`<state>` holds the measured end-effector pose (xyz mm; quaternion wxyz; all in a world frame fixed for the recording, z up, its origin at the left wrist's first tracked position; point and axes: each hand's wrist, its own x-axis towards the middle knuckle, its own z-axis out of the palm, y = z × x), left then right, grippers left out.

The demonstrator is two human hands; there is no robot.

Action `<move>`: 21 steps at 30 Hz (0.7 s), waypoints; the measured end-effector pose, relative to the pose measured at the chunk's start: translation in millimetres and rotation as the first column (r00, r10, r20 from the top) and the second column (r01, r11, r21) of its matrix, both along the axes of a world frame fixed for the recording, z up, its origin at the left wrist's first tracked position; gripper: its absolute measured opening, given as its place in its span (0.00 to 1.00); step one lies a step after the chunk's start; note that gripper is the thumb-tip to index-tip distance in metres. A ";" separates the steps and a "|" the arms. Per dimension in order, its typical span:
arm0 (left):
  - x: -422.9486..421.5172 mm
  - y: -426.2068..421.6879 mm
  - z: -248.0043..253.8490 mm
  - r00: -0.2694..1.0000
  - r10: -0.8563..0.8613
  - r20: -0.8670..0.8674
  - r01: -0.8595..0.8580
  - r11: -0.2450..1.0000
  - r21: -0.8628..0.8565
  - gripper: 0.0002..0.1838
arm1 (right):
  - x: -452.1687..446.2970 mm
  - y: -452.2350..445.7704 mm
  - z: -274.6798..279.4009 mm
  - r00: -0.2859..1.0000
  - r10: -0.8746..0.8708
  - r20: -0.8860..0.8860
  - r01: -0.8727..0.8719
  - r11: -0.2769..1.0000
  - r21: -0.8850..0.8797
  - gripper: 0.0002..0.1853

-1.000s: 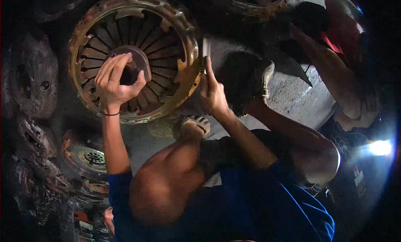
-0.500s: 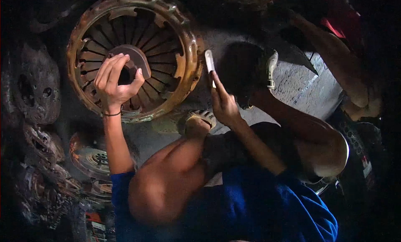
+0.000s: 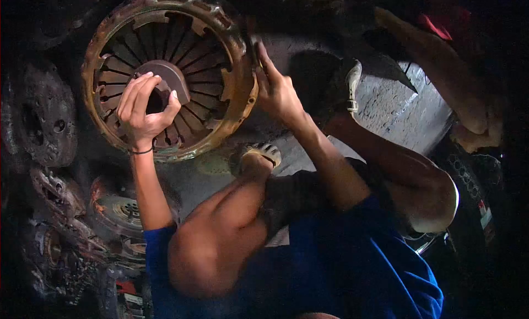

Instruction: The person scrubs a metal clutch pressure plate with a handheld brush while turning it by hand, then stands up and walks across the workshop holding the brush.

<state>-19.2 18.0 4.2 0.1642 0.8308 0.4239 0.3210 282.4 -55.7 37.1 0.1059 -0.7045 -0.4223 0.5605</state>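
A rusty clutch pressure plate point(image 3: 239, 101) with radial spring fingers lies at the upper left. My left hand point(image 3: 144, 107) grips a thick dark ring point(image 3: 177, 76) at its centre, thumb on one side and fingertips on the other. Beside the plate's right rim is my right hand point(image 3: 281, 98), its fingers closed around a narrow, flat object point(image 3: 254, 46). Only a dark, blurred edge of that object shows, close to the rim. Whether it touches the rim I cannot tell.
Worn round metal clutch parts point(image 3: 47, 118) crowd the left side, with a lighter disc point(image 3: 124, 211) lower down. My sandalled foot point(image 3: 259, 153) is below the plate. Another person's arm or leg point(image 3: 435, 65) reaches in at the upper right, over grey floor point(image 3: 399, 112).
My right hand has moved left and up to the plate's rim, turning the flat object so its pale face no longer shows. My left hand stays on the ring; the view shifts slightly.
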 end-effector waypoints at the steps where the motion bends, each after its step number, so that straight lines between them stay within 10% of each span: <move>1: -0.7 -1.7 0.5 1.000 -0.006 -0.001 0.006 1.000 -0.001 0.18 | -1.0 -12.3 -2.8 1.000 -0.017 -0.003 0.017 0.998 0.068 0.37; 4: 0.5 -0.6 2.4 1.000 0.021 0.002 -0.021 0.999 -0.026 0.19 | 7.0 -87.7 -19.8 0.996 0.045 0.071 -0.070 0.917 0.392 0.37; 8: 1.9 -1.4 -0.5 1.000 0.017 0.018 -0.016 1.000 -0.022 0.19 | 16.8 -88.2 38.8 1.000 0.004 0.006 -0.004 1.000 0.022 0.31; 12: 2.0 1.3 1.4 0.999 0.030 -0.018 -0.029 0.999 0.013 0.19 | 14.7 17.5 -27.7 1.000 -0.008 0.006 0.006 0.965 0.261 0.31; 13: 1.7 -0.5 2.6 0.999 0.028 -0.027 -0.028 0.999 0.017 0.19 | 7.6 57.2 7.0 0.996 0.066 0.055 -0.063 0.996 -0.068 0.32; 21: 1.3 1.5 4.0 0.999 0.030 -0.026 -0.031 0.998 -0.048 0.20 | 40.1 -55.1 13.2 0.998 0.025 0.053 -0.032 0.991 0.129 0.34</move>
